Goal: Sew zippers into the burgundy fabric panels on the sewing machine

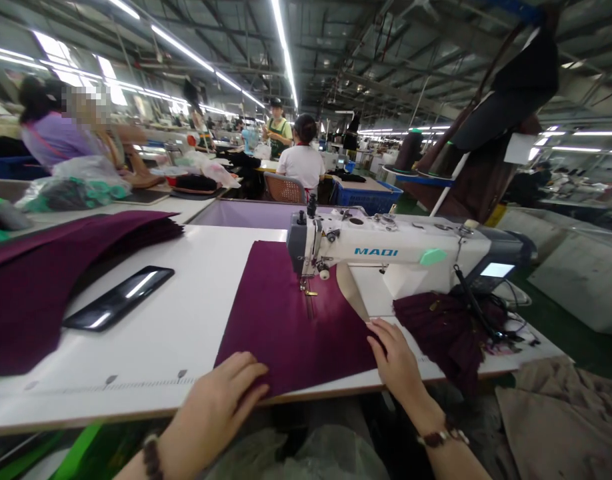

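Lying beyond the maroon panel [276, 333], a bag [89, 168] holds green items [76, 195].

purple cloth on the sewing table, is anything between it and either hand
Nothing visible: the left hand touches the purple cloth at its near left corner, the right hand at its right side. The glossy black device lies apart to the left.

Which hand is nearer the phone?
Left. The left hand is at the near left corner of the cloth under the machine, below and right of the phone in view. The right hand is farther, at the cloth's right edge.
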The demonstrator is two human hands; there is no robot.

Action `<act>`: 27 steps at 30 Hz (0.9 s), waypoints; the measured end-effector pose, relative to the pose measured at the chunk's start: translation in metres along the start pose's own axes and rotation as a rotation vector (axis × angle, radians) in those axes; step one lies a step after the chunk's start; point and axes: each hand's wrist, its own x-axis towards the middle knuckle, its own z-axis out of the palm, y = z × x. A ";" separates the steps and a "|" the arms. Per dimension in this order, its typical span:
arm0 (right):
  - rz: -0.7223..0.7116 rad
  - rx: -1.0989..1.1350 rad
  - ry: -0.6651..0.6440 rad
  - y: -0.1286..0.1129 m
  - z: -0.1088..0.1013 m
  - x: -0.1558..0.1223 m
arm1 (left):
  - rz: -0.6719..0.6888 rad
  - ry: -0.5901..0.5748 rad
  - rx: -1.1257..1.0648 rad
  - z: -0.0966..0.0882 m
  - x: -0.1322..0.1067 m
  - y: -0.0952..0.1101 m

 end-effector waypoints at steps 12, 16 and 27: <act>0.050 0.854 -0.415 -0.079 -0.032 0.065 | 0.286 -0.434 0.260 0.026 0.037 0.009; -0.057 1.191 -0.942 -0.080 -0.059 0.058 | 0.247 -0.437 -0.012 0.011 0.047 0.001; -0.258 0.222 -0.489 -0.067 0.000 0.057 | -0.034 0.045 -0.067 -0.080 0.127 -0.003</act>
